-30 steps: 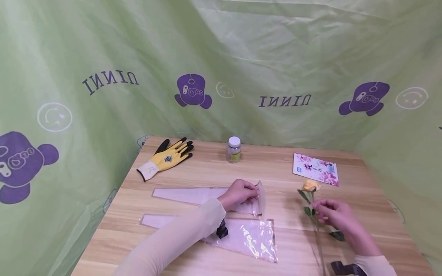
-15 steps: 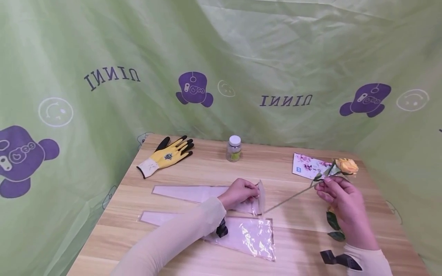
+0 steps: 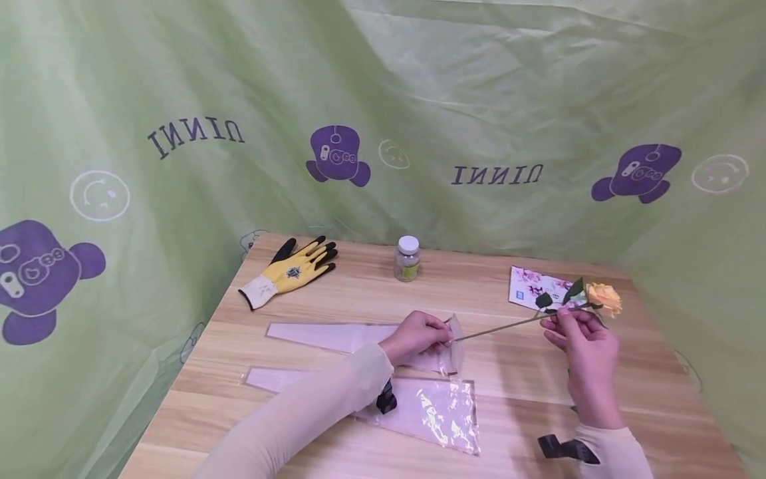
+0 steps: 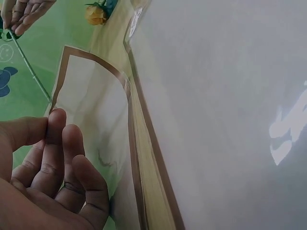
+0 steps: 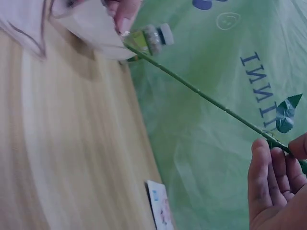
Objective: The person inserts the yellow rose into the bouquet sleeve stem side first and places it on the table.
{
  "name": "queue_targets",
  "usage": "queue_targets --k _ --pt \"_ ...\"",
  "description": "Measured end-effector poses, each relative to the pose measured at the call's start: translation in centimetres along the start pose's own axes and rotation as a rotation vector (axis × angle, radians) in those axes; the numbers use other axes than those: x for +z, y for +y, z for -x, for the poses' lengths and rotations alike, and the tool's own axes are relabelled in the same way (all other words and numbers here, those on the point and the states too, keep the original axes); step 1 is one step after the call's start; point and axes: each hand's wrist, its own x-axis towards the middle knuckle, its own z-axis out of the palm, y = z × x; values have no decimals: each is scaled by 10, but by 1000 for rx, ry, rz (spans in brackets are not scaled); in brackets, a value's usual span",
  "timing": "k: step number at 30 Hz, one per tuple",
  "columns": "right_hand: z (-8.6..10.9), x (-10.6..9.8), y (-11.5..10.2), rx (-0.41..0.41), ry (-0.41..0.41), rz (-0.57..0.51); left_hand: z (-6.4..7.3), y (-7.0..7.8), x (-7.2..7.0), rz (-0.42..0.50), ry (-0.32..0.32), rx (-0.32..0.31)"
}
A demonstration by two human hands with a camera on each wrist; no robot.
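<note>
My left hand (image 3: 419, 332) pinches the wide right end of a clear, brown-edged flower sleeve (image 3: 341, 337) between thumb and index finger. In the left wrist view, that end of the sleeve (image 4: 91, 86) stands lifted and spread. The right hand (image 3: 589, 352) holds a yellow-orange rose (image 3: 603, 299) by its stem, just below the bloom. Its stem (image 5: 201, 93) points left, with the lower tip at the sleeve's end beside my left fingers. I cannot tell how far inside the tip is. Below lies a second clear sleeve (image 3: 443, 412), partly covered by my left forearm.
A yellow and black glove (image 3: 293, 271) lies at the back left. Behind the hands stands a white-capped jar (image 3: 407, 259). A flowered packet (image 3: 526, 287) lies back right, partly behind the rose. Another orange rose (image 4: 96, 15) lies on the table. A green curtain (image 3: 479, 100) hangs behind.
The right hand has lifted the rose off the table and turned its stem toward the left. The stem tip has come to the upper sleeve's end. The left hand stays at that end.
</note>
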Motion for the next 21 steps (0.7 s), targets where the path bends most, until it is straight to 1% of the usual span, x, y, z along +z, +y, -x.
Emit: queue_targets --k 3,6,9,11,15,18,21 --pt "1 0 7 -33 44 82 0 1 1 -8 4 -1" --pt "3 -1 15 -68 120 154 0 1 2 -10 -5 -6" --pt "5 -2 22 -69 176 189 0 2 2 -3 -18 -8" --pt "7 -3 27 -57 189 194 0 2 1 9 -23 0" --pt "10 -3 31 14 191 115 1 2 2 20 -29 14" --pt "12 -3 32 75 173 -5 0 2 4 25 -27 10" --pt "11 -4 34 112 137 -110 -1 2 4 28 -18 9"
